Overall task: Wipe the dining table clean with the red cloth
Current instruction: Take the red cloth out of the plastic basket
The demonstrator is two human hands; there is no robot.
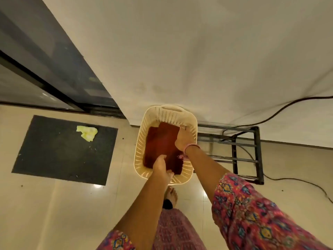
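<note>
Head view, looking straight down, and the red cloth [162, 147] lies folded flat in the bottom of a cream perforated laundry basket [144, 134] at the centre of the frame, with both hands down inside it. The left hand [161, 166] has its fingers curled over the cloth's near edge, grasping it at the lower rim of the basket; the right hand [182, 139], a pink bangle [191, 146] at its wrist, reaches to the far right corner of the cloth, fingers bent onto the fabric, gripping it as far as I can tell. So this reads as the very first step: fetching the cloth, with no wiping begun and no dining table anywhere in view. The next move, I'd say, calls for lifting the cloth clear of the basket walls without dragging the light basket along, then carrying it off to the table. Outward now: the basket stands on glossy pale floor tiles [54, 204], tight against a plain off-white wall [198, 51] filling the upper frame. Just right of it a black metal rack [236, 152], and a black cable [281, 112] running down the wall at the right. At left, a dark doormat [54, 156] with a crumpled yellow-green rag [87, 132] on it, before a dark-framed glass door [45, 74]. A bare foot [171, 195] below, patterned pink sleeves at the bottom.
</note>
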